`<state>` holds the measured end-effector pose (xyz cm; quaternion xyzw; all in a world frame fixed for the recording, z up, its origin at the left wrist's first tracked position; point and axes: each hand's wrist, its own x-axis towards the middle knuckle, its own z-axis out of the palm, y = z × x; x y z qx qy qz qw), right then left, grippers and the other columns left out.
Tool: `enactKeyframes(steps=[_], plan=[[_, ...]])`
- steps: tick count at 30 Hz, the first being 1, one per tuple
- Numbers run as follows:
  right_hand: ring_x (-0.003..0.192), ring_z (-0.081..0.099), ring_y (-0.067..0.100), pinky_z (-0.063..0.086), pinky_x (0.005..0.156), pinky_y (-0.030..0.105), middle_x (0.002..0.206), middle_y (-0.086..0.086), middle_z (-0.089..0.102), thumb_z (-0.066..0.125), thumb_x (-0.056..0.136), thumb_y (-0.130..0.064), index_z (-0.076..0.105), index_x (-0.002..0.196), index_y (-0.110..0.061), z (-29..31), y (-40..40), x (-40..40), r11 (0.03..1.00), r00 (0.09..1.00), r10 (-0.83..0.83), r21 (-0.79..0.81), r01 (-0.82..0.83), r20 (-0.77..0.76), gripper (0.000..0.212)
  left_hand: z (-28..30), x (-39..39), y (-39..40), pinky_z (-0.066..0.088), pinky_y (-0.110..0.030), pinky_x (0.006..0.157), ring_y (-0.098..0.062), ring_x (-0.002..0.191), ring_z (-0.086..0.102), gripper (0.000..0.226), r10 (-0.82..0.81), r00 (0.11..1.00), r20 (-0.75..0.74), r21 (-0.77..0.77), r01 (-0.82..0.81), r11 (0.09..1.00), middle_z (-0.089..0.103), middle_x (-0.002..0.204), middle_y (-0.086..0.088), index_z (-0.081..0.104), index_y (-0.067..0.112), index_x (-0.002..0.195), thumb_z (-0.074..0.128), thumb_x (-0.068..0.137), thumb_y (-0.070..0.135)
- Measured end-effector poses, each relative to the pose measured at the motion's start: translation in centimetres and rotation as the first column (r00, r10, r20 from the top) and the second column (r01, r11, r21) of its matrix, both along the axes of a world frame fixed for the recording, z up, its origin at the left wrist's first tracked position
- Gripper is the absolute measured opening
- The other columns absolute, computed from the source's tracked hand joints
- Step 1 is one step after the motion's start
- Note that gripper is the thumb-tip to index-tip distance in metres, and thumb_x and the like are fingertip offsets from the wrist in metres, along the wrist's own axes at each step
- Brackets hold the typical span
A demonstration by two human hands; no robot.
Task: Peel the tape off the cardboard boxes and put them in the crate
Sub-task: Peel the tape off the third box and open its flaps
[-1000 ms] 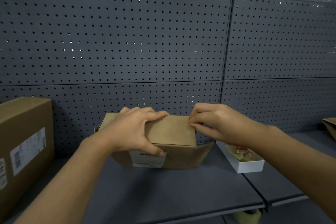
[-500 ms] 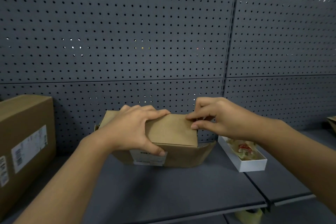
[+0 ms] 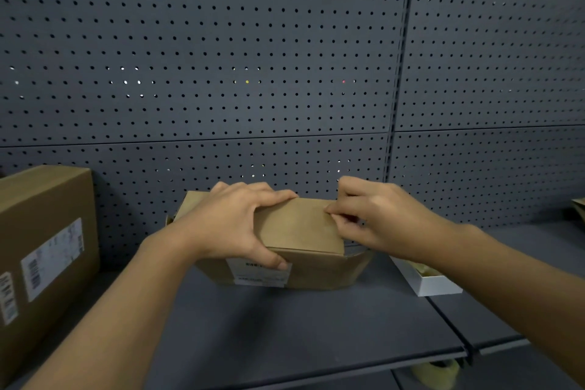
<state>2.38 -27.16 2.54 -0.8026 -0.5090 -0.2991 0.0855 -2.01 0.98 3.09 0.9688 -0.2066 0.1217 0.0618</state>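
A small brown cardboard box [image 3: 300, 228] with a white label on its front stands on the grey shelf [image 3: 285, 326] against the pegboard wall. My left hand [image 3: 234, 225] grips the box's left part, fingers over the top and thumb on the front by the label. My right hand [image 3: 373, 215] is at the top right edge, thumb and forefinger pinched together at the edge of the lid. Whether tape lies between the fingers is too small to tell. No crate is in view.
A larger brown box [image 3: 41, 250] with barcode labels stands at the left. A shallow white tray [image 3: 433, 285] with contents sits right of the small box, partly behind my right arm. A roll of tape [image 3: 437, 372] shows below the shelf's front edge. Another cardboard piece [image 3: 579, 207] sits far right.
My right hand has shifted slightly along the lid's right edge, its fingers still pinching there. My left hand keeps its hold on the box, which has not moved.
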Motion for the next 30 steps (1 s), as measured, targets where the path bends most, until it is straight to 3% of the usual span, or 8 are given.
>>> enactKeyframes(steps=[4, 12, 16, 19, 24, 30], plan=[[0.089, 0.066, 0.01, 0.057, 0.078, 0.031, 0.097, -0.011, 0.061, 0.066, 0.1, -0.028, 0.08, 0.115, -0.018, 1.1, -1.0, 0.3, 0.995, 0.965, 0.074, 0.086, -0.054, -0.252, 0.022, 0.0, -0.1, 0.1, 0.032, -0.04, 0.107, 0.005, 0.116, 0.047, 0.109, 0.007, 1.0, 0.001, -0.002, -0.007, 1.0, 0.049, 0.117, 0.036, 0.035, 0.056, 0.15, 0.073, 0.054, 0.091], [0.103, 0.07, 0.011, 0.059, 0.087, 0.027, 0.107, -0.013, 0.067, 0.074, 0.096, -0.016, 0.08, 0.107, -0.017, 1.2, -2.1, 0.0, 0.987, 0.927, 0.112, 0.145, -0.064, -0.357, 0.012, 0.3, 0.1, 0.1, 0.032, -0.039, 0.106, 0.001, 0.116, 0.047, 0.11, 0.017, 1.0, -0.007, 0.007, -0.017, 1.0, 0.048, 0.117, 0.035, 0.033, 0.058, 0.15, 0.073, 0.054, 0.092], [0.098, 0.068, 0.009, 0.057, 0.086, 0.027, 0.106, -0.014, 0.063, 0.07, 0.099, -0.018, 0.078, 0.108, -0.019, 1.7, -1.9, -0.3, 0.998, 0.943, 0.064, 0.021, -0.06, -0.326, 0.012, 0.3, 0.0, 0.1, 0.031, -0.037, 0.104, 0.001, 0.116, 0.047, 0.109, 0.016, 1.0, -0.007, 0.014, -0.016, 1.0, 0.048, 0.117, 0.035, 0.032, 0.059, 0.15, 0.072, 0.054, 0.092], [0.089, 0.063, 0.006, 0.056, 0.08, 0.031, 0.104, -0.013, 0.061, 0.066, 0.1, -0.021, 0.076, 0.107, -0.019, 2.7, -1.4, -0.7, 0.991, 0.976, 0.01, -0.13, -0.039, -0.216, 0.012, 0.3, 0.1, 0.1, 0.031, -0.036, 0.103, 0.002, 0.115, 0.047, 0.108, 0.008, 1.0, -0.004, 0.002, -0.008, 1.0, 0.049, 0.118, 0.034, 0.033, 0.059, 0.149, 0.073, 0.054, 0.092], [0.079, 0.053, 0.01, 0.05, 0.071, 0.033, 0.103, -0.008, 0.055, 0.054, 0.104, -0.025, 0.07, 0.102, -0.017, 4.8, 0.4, -1.4, 0.9, 0.992, -0.12, -0.426, 0.091, -0.041, 0.018, 0.4, 0.2, 0.0, 0.033, -0.038, 0.104, 0.002, 0.113, 0.048, 0.105, 0.001, 1.0, -0.005, 0.0, -0.001, 1.0, 0.051, 0.117, 0.032, 0.035, 0.06, 0.147, 0.073, 0.054, 0.09], [0.085, 0.054, 0.006, 0.047, 0.078, 0.027, 0.102, -0.011, 0.056, 0.061, 0.103, -0.031, 0.07, 0.103, -0.017, 5.8, 1.0, -1.6, 0.89, 0.964, -0.185, -0.45, 0.08, -0.193, 0.017, 0.0, -0.3, 0.0, 0.031, -0.036, 0.105, 0.003, 0.113, 0.046, 0.105, 0.0, 1.0, 0.01, 0.003, -0.001, 1.0, 0.049, 0.116, 0.035, 0.034, 0.059, 0.148, 0.075, 0.055, 0.089]])
